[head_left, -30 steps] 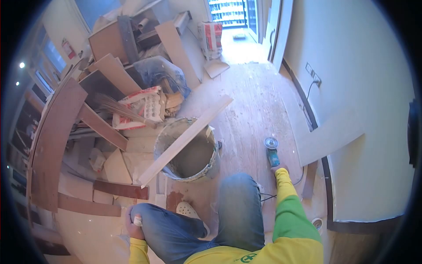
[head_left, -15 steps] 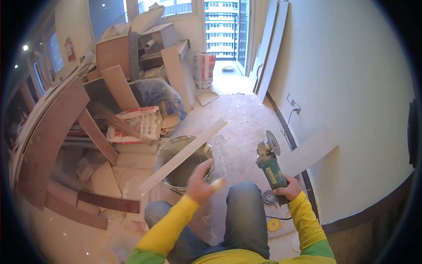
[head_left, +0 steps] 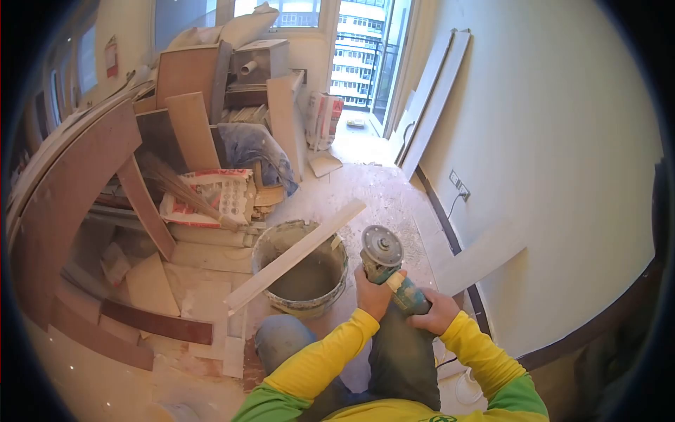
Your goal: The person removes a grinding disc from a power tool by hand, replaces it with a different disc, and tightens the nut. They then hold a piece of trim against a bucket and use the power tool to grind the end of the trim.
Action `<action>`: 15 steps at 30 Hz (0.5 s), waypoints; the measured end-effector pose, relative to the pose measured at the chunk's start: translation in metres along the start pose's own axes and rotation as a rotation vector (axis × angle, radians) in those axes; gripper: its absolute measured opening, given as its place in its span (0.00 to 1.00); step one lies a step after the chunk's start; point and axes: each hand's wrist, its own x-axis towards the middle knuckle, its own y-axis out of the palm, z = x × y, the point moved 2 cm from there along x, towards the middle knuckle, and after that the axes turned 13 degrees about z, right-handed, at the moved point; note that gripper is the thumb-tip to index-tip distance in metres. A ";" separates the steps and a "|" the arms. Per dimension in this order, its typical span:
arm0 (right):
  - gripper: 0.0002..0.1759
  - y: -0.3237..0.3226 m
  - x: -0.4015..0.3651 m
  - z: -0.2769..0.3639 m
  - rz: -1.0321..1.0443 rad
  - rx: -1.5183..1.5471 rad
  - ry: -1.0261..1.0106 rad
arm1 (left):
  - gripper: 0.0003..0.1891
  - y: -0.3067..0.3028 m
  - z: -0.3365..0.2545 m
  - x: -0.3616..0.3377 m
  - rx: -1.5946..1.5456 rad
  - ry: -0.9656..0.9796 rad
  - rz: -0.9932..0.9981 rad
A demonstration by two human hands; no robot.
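An angle grinder (head_left: 406, 292) with a teal body is held in front of my knees. Its round grey disc (head_left: 382, 245) faces up toward me. My left hand (head_left: 373, 290) is wrapped round the front of the grinder, just below the disc. My right hand (head_left: 434, 312) grips the rear of the body. To the left of my left hand stands a dusty bucket (head_left: 309, 306). A narrow pale strip of board (head_left: 295, 257) lies across the bucket's rim.
Planks, boxes and boards (head_left: 190, 74) are heaped on the left, with a red-and-white sack (head_left: 211, 198) and a broom (head_left: 186, 193) among them. A pale board (head_left: 485, 260) leans at the right wall, below a socket (head_left: 458, 184) with a cord. Long panels (head_left: 436, 102) lean by the doorway.
My left hand has moved right from near the bucket and taken hold of the grinder. The grinder has come left and tilted, its disc now turned toward me.
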 end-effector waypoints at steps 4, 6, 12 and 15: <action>0.42 -0.018 0.023 0.016 0.233 -0.223 -0.005 | 0.30 -0.016 0.012 0.008 -0.072 -0.118 -0.119; 0.47 -0.034 0.042 0.032 0.041 -0.219 -0.046 | 0.30 -0.016 0.015 0.010 -0.171 -0.139 -0.105; 0.50 -0.045 0.114 0.100 -0.137 -0.212 -0.186 | 0.29 -0.013 -0.008 0.003 0.014 -0.030 -0.003; 0.53 -0.036 0.123 0.118 0.075 -0.296 -0.007 | 0.28 -0.015 -0.012 -0.009 -0.022 -0.103 0.061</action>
